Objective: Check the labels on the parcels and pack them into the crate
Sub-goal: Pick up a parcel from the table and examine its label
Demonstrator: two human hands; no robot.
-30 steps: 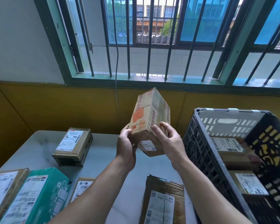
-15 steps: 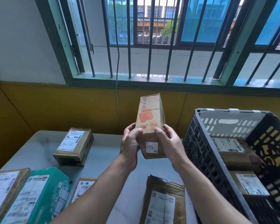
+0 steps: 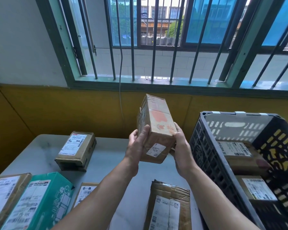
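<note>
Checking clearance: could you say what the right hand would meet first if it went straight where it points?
The right hand grips the carton, so that first; beyond it, probably the yellow wall, though depth is unclear.

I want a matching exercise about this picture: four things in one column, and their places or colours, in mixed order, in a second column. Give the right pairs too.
Things:
1. held parcel
2. green box
3. crate
4. torn parcel

Places:
A. black, at the right
B. on the table, nearest the crate
C. in the air, between left hand and right hand
D. at the left, beside a brown parcel

Pairs: 1-C, 2-D, 3-A, 4-B
</note>
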